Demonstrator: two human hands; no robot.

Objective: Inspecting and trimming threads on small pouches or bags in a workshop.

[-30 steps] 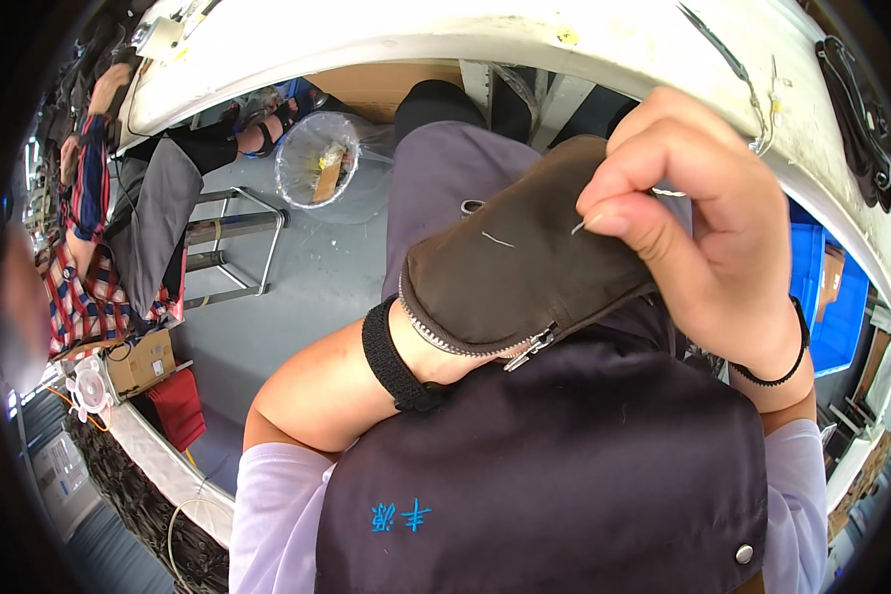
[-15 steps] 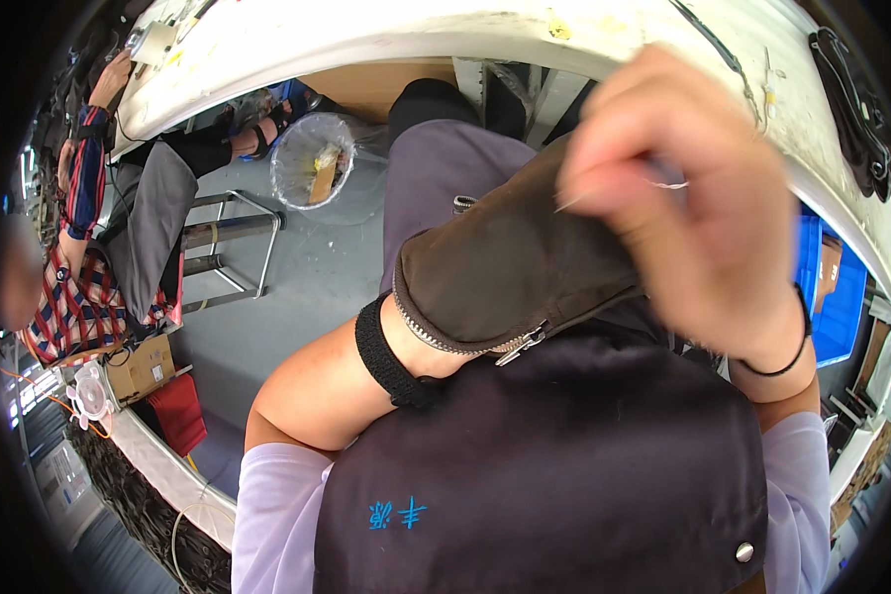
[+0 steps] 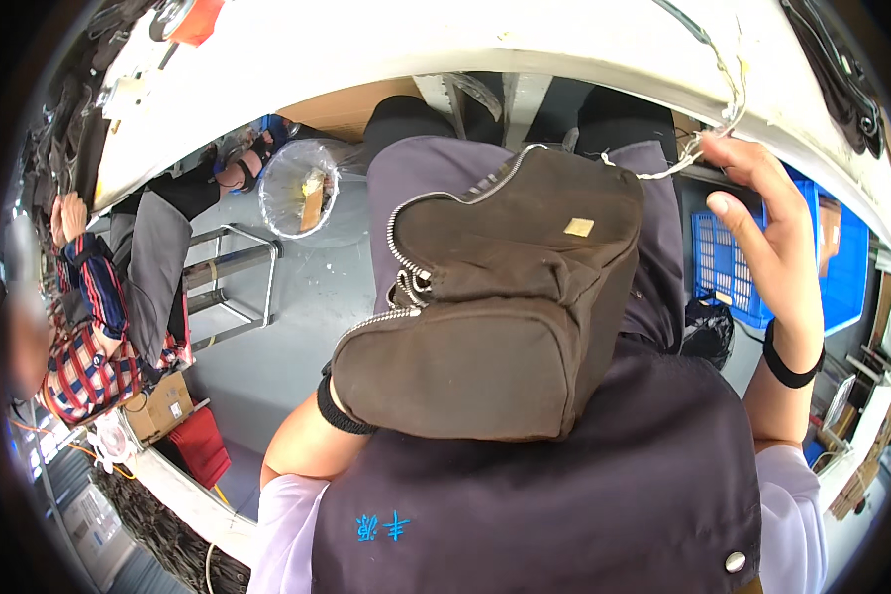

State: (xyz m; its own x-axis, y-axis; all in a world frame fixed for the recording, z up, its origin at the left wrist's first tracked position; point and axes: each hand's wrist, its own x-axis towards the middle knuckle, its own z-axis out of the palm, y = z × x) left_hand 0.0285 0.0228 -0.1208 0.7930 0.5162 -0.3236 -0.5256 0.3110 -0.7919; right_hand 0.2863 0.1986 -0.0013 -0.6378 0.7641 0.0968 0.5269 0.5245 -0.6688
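Observation:
A dark brown fabric pouch bag (image 3: 485, 371) with silvery zips lies across my lap. My left forearm (image 3: 312, 436), with a black band at the wrist, runs into the bag's open zipped end; the hand itself is hidden inside. A small pale rectangular patch (image 3: 578, 228) shows on the bag's upper side. To the right of the bag, my right hand (image 3: 777, 233) is raised with thumb and fingers apart. White threads (image 3: 678, 165) hang from the table edge toward the bag, passing close to my fingertips; whether these touch is unclear.
A white table (image 3: 366, 45) curves across the front. Blue crates (image 3: 728, 257) stand below at right. At left are a lined waste bin (image 3: 292, 213), a metal stool (image 3: 267, 282) and a seated person in a checked shirt (image 3: 94, 366). Dark straps (image 3: 832, 74) lie at far right.
My right hand has moved from above the bag to its right, its pinched fingers opening. The bag has turned, showing its open zip and pale patch. The neighbour's hand has moved nearer their body.

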